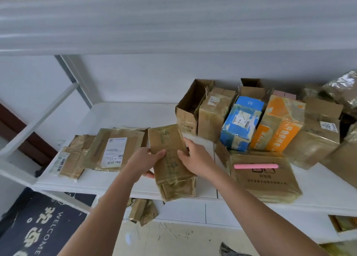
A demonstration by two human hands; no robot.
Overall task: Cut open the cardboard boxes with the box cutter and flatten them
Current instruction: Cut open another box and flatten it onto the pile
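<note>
- Brown cardboard box, mid-shelf, is the landmark; both hands hold it, so squashing it flat looks like the step in hand.
- Left hand grips its left edge, thumb on top.
- Right hand clasps its right edge, fingers curled.
- Pink box cutter lies to its right on another box; the next carton likely calls for fetching it.

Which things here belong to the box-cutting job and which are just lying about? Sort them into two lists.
Part of the job:
brown box gripped by left hand and right hand
pink box cutter
flattened boxes
uncut boxes

Just lying about:
welcome mat
cardboard scraps on the floor
foil bag
</note>
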